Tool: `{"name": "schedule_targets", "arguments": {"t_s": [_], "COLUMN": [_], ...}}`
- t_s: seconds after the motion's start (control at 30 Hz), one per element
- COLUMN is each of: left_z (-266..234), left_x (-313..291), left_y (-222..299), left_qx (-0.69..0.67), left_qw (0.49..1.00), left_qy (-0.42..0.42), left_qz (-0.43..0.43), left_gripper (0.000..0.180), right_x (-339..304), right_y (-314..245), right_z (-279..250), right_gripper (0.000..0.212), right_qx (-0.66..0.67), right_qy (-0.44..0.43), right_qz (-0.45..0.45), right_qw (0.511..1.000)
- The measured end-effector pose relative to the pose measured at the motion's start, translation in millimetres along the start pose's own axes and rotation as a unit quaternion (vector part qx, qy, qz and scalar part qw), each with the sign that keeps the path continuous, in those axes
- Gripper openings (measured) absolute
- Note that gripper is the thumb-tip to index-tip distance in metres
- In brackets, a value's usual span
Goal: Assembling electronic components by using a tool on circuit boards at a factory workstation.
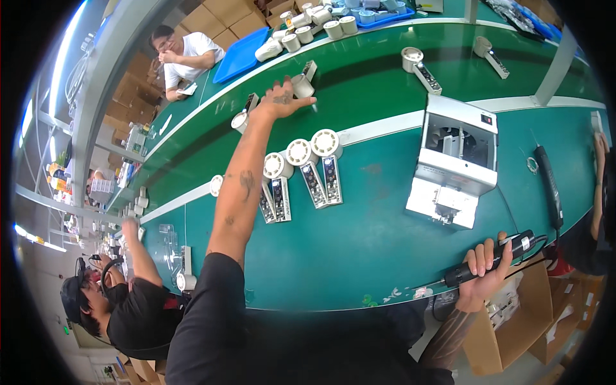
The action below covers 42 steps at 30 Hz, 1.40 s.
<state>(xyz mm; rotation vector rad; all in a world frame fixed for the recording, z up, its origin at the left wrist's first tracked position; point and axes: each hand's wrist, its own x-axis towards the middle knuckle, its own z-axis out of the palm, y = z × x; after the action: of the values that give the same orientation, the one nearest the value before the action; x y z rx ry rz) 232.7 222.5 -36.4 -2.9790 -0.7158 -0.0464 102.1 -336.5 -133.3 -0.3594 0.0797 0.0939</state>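
Note:
My left hand reaches far out over the green belt, fingers spread and thumb out. It is right beside a white device with a round head and a short handle; whether it touches is hard to tell. Low on the right, my right hand is wrapped around a black electric screwdriver, its thin bit pointing left over the bench edge. Several similar devices with slotted round heads lie in a row on the near bench, circuit boards showing in their handles. My left forearm partly covers the row.
A silver-white box-shaped machine stands on the bench at right. Another black screwdriver lies beyond it. More devices rest on the belt. Co-workers sit at left and far side; another person's hand shows at right. Cardboard boxes stand below.

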Motion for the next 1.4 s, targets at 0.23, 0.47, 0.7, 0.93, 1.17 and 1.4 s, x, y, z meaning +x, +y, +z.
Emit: {"name": "schedule_targets", "arguments": {"t_s": [0.23,0.47,0.7,0.93,1.17,1.4], "left_z": [-61,-55,-23,42,55,53], "left_x": [-109,-170,-236,-255,-256,-260], "left_y": [64,103,136,138,142,138], "left_qx": [-0.040,-0.036,-0.131,-0.676,-0.692,-0.680], "left_qw": [0.954,0.953,0.919,0.699,0.681,0.689], "left_qy": [-0.238,-0.079,0.023,0.000,0.010,-0.019], "left_qz": [0.178,0.291,0.371,0.235,0.240,0.251], "left_gripper": [0.088,0.054,0.048,0.039,0.039,0.043], "right_x": [3,-2,0,34,51,17], "right_y": [-2,-4,-14,-2,52,47], "right_z": [-2,22,97,172,198,195], "right_gripper": [0.022,0.027,0.036,0.039,0.019,0.024], "right_qx": [0.026,0.008,-0.069,-0.307,-0.544,-0.544], "right_qy": [-0.011,0.027,-0.014,-0.305,-0.172,-0.094], "right_qz": [0.012,0.010,-0.040,-0.220,-0.373,-0.280], "right_qw": [1.000,1.000,0.997,0.874,0.732,0.786]}}
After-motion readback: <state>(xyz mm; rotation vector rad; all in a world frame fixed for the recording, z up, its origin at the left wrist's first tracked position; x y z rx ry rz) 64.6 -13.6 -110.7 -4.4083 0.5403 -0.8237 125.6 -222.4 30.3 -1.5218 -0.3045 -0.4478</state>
